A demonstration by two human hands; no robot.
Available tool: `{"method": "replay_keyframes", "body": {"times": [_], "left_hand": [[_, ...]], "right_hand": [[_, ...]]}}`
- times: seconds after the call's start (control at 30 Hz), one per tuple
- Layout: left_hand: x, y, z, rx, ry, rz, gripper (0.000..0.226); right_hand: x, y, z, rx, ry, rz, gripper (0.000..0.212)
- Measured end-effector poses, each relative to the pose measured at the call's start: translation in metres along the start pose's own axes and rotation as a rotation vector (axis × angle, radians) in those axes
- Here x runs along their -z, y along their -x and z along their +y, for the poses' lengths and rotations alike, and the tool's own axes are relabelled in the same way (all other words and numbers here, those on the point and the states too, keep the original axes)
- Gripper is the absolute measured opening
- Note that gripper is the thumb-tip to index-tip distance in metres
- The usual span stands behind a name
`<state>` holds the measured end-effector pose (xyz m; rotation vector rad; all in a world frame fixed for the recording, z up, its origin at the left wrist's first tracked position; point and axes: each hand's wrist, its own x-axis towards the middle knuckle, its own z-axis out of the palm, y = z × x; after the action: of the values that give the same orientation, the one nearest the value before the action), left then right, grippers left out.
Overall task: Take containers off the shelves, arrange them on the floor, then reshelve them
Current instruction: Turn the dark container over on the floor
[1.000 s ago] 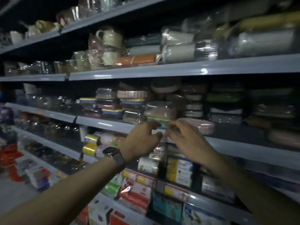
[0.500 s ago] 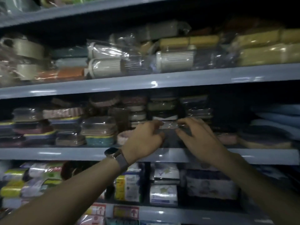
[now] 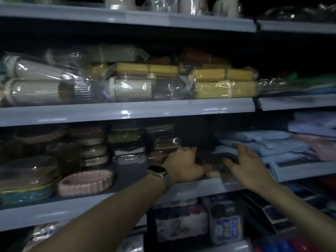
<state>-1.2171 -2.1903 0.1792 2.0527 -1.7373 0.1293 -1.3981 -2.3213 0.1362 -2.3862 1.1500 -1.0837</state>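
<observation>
A dark, flat container wrapped in clear film lies on the middle shelf, in a gap between stacked containers and folded pale blue goods. My left hand, with a watch on the wrist, grips the container's left end with curled fingers. At its right end my right hand holds it, thumb along the front and fingers over the top. The dim light hides the container's details.
Stacks of wrapped containers fill the shelf to the left, with a pink scalloped dish in front. Folded pale blue goods lie on the right. Wrapped bottles lie on the shelf above, boxed goods below.
The view has swung right along the shelves. Both hands have carried the wrapped container to the right and lowered it into the gap on the middle shelf.
</observation>
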Motion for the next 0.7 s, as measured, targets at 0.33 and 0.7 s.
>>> {"method": "replay_keyframes", "body": {"times": [0.33,0.7], "left_hand": [[-0.025,-0.037,0.001,-0.032,-0.230,-0.195,0.089],[-0.034,-0.063,0.009,0.095,-0.293,-0.277,0.093]], "right_hand": [[-0.005,0.007,0.040,-0.109,-0.192,-0.167,0.057],[-0.011,0.002,0.046,-0.256,-0.348,-0.192,0.078]]}}
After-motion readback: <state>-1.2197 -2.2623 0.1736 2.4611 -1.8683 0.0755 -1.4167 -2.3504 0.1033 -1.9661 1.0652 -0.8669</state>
